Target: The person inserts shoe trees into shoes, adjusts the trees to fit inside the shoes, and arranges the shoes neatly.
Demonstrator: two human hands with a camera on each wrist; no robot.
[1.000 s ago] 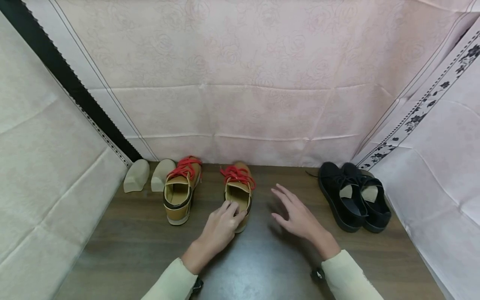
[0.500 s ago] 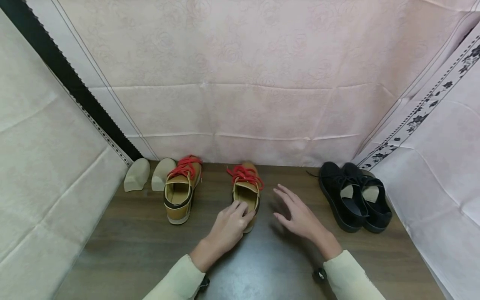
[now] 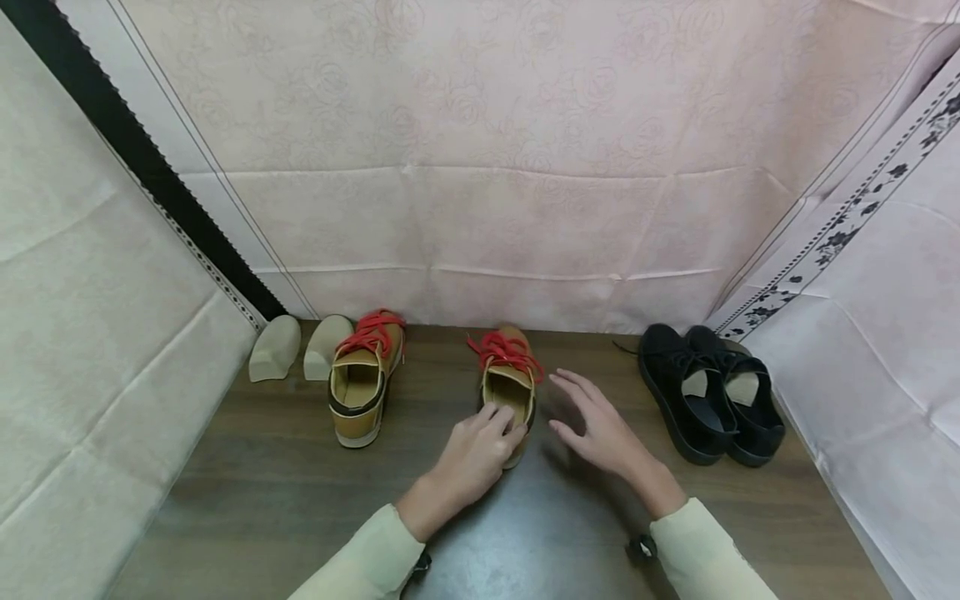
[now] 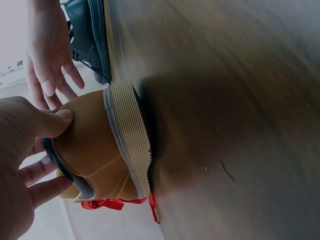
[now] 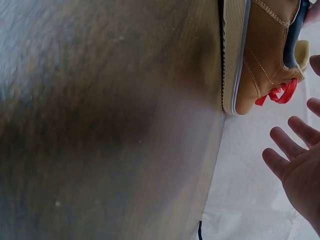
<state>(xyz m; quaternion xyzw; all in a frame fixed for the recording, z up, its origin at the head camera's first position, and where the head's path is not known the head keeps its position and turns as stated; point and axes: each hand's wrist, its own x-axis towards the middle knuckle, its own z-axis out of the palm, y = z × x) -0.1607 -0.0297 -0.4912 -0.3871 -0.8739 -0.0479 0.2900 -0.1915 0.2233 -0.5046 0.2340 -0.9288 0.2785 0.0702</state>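
My left hand (image 3: 480,450) pinches the heel collar of a tan shoe (image 3: 513,392) with red laces, thumb on the outside of the heel and fingers inside the opening. In the left wrist view the shoe's ribbed sole (image 4: 131,137) stands close over the wooden surface. My right hand (image 3: 600,425) is just to the right of this shoe, fingers spread and holding nothing; the right wrist view shows its fingers apart from the red laces (image 5: 284,92). The matching tan shoe (image 3: 358,425) stands to the left, its toe toward the back wall.
Two pale shoe inserts (image 3: 273,350) sit at the far left beside the matching shoe. A pair of black shoes (image 3: 678,408) stands at the right, a pale piece inside each. Pale patterned cloth (image 3: 480,225) hangs along the back and both sides of the wooden surface (image 3: 247,492).
My left hand has moved the tan shoe to the right, away from its mate and closer to my right hand. My right hand has hardly moved.
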